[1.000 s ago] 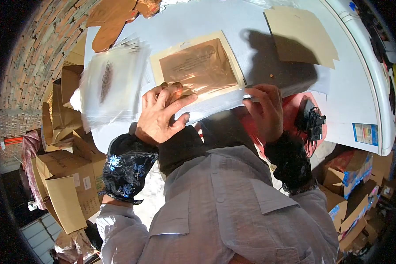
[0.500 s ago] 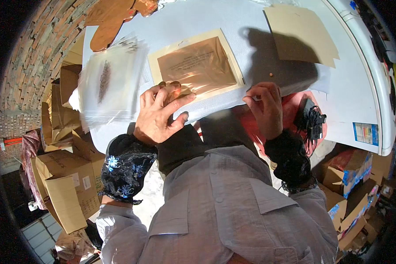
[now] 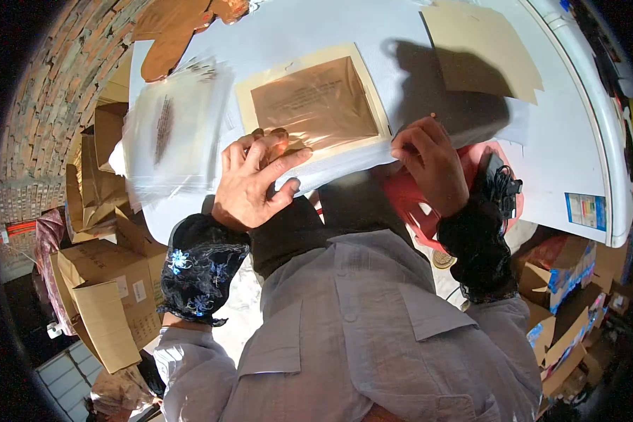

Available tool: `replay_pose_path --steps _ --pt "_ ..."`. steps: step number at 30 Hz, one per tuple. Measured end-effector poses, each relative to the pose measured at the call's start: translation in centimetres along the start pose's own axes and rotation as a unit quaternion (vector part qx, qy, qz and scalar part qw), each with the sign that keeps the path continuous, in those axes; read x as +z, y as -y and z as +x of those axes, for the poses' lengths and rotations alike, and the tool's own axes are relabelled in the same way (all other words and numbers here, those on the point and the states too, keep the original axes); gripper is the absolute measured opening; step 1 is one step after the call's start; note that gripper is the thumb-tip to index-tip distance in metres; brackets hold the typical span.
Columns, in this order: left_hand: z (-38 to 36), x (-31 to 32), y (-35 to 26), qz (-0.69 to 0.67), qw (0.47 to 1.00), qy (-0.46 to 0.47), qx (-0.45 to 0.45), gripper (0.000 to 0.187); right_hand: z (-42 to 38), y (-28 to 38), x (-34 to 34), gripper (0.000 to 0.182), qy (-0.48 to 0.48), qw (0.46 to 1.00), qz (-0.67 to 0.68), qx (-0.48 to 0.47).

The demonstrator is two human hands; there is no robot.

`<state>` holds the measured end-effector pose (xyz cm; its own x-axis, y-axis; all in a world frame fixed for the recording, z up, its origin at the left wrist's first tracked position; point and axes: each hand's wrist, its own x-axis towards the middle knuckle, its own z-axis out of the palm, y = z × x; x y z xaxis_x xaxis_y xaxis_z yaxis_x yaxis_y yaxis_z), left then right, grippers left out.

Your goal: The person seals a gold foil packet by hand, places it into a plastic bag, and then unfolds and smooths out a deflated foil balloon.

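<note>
A copper-brown sheet (image 3: 316,102) printed with small text lies on a cream card (image 3: 260,77) at the middle of the white table, under clear plastic. My left hand (image 3: 253,179) rests with spread fingers on the lower left corner of this package, its fingertips on the plastic. Beside the package's lower right corner is my right hand (image 3: 430,162), its thumb and fingers pressed together at the edge of the clear plastic. Whatever lies between those fingertips is too small to make out.
Clear plastic bags (image 3: 179,133) lie in a pile at the left. Cream cards (image 3: 475,53) are at the upper right, a copper sheet (image 3: 172,39) at the upper left. A red stool (image 3: 411,211) holds black cables (image 3: 505,190). Cardboard boxes (image 3: 109,288) stand at the left.
My right hand has shifted slightly right and up, and its forearm has swung to the right. My left hand has stayed in place on the package.
</note>
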<state>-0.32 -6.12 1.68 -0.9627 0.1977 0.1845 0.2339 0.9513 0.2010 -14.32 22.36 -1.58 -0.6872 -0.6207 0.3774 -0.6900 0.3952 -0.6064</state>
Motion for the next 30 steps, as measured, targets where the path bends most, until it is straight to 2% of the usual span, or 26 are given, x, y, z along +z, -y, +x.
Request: replay_pose_path --steps 8,14,17,23,26,30 --pt "0.0 0.0 0.0 0.002 1.0 -0.004 0.003 0.052 -1.0 -0.2 0.5 0.015 -0.03 0.998 -0.038 -0.05" --pt "0.0 0.0 -0.1 0.006 1.0 -0.002 0.002 0.051 -2.2 -1.4 1.3 0.03 -0.034 0.988 -0.102 -0.109" --pt "0.0 0.1 0.0 0.007 1.0 -0.002 0.004 0.051 -2.6 -2.2 1.8 0.031 -0.038 0.984 -0.121 -0.128" --pt "0.0 0.1 0.0 0.009 1.0 -0.01 0.004 0.05 -3.1 -2.7 3.4 0.034 -0.06 0.98 -0.142 -0.125" --pt "0.0 0.3 0.1 0.016 1.0 -0.022 0.005 0.047 -3.0 -1.4 3.5 0.035 -0.074 0.986 -0.12 -0.09" --pt "0.1 0.3 0.1 0.016 0.999 -0.026 0.008 0.046 -2.1 0.5 3.1 0.037 -0.073 0.987 -0.096 -0.105"
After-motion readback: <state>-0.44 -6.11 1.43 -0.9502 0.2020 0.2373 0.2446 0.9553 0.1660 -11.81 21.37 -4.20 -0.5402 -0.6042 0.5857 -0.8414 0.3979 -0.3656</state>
